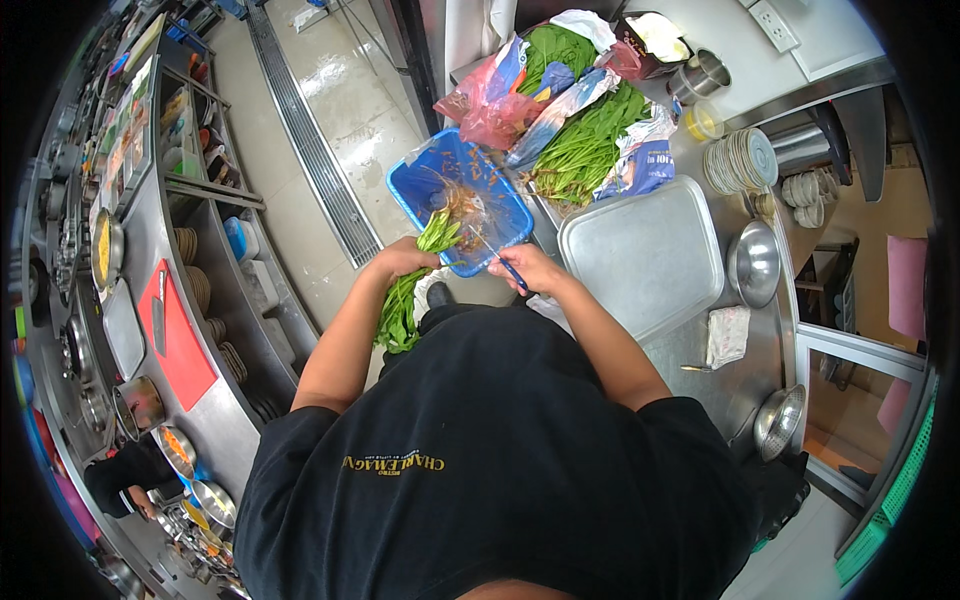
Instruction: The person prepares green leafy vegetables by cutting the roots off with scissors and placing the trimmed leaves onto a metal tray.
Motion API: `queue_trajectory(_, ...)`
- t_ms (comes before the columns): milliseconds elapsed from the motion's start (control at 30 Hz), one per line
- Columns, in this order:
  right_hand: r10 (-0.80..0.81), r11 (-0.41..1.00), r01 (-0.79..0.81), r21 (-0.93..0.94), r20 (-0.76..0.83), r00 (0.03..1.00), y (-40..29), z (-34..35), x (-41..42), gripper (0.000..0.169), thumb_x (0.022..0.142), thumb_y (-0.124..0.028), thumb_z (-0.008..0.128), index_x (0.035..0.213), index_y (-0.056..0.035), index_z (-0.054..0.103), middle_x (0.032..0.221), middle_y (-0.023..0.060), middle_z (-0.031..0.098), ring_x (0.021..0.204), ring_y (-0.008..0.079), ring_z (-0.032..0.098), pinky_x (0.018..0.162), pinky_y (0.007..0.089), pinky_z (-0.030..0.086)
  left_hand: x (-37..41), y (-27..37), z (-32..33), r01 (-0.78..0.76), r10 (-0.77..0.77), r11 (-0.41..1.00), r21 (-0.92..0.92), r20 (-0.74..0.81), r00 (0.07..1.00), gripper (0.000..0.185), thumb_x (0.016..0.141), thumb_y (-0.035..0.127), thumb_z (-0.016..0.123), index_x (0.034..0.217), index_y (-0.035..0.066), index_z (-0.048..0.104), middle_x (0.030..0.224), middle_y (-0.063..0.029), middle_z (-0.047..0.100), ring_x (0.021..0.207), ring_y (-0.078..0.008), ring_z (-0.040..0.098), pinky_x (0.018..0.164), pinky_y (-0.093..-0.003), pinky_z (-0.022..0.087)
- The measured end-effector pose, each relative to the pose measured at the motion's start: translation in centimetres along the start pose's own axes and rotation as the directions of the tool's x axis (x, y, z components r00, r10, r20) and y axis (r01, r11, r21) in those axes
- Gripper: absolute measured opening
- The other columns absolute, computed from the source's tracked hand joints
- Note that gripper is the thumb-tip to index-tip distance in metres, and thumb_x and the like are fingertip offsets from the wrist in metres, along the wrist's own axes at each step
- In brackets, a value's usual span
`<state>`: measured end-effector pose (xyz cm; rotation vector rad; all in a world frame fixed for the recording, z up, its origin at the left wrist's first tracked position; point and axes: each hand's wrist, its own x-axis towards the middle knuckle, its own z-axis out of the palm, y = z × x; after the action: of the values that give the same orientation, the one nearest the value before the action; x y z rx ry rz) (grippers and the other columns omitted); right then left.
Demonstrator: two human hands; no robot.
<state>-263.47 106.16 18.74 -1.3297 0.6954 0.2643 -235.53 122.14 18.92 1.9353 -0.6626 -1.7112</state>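
Note:
A bunch of leafy greens (403, 301) is gripped in my left hand (406, 260), leaves hanging down and the pale stem ends (440, 231) pointing over a blue bin (409, 196). My right hand (531, 268) holds a small knife by its dark blue handle (513, 275). The knife's narrow blade (486, 241) reaches over the bin's near right side, apart from the stems. Trimmings and root scraps (463, 206) lie in the bin, which has a clear liner.
More leafy greens (585, 146) lie in opened plastic bags on the steel counter to the right. Nearby are a metal tray (641, 255), stacked plates (739, 161) and a steel bowl (754, 264). Across the left counter lies a red cutting board (180, 337) with a knife; a co-worker's arm (140, 501) shows lower left.

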Motion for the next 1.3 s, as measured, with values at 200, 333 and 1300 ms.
queue_trajectory(200,-0.040,0.997,0.043,0.060,-0.054,0.998,-0.7,-0.6,-1.6,0.033,0.104,-0.039,0.077,0.110,-0.0066,0.073,0.069,-0.0026,0.058,0.056,0.0064,0.055,0.052,0.0243,0.045,-0.4,0.1,-0.7,-0.048,0.053,0.998,-0.034,0.169,0.984,0.021,0.085,0.021,0.080,0.089,0.001,0.077,0.079,-0.0048,0.073,0.069,-0.0146,0.067,0.064,-0.0322,0.052)
queue_trajectory(333,-0.156,0.976,0.169,0.136,-0.096,0.983,-1.6,-0.9,-2.5,0.033,0.104,-0.039,0.077,0.110,-0.0069,0.073,0.070,-0.0042,0.058,0.058,0.0055,0.054,0.053,0.0244,0.044,-1.1,0.2,-1.3,-0.105,0.141,0.987,-0.124,0.342,0.929,0.017,0.089,0.019,0.075,0.092,0.002,0.077,0.086,-0.0046,0.075,0.075,-0.0134,0.068,0.069,-0.0310,0.054)
queue_trajectory(1300,-0.215,0.965,0.239,0.110,-0.191,0.958,-6.2,0.6,-2.5,0.028,0.103,-0.027,0.078,0.117,-0.0034,0.072,0.080,0.0000,0.066,0.060,0.0051,0.056,0.055,0.0225,0.044,-2.4,1.8,0.3,-0.161,0.239,0.949,-0.272,0.285,0.928,0.025,0.090,0.006,0.075,0.114,0.000,0.070,0.094,-0.0047,0.069,0.080,-0.0154,0.068,0.074,-0.0316,0.055)
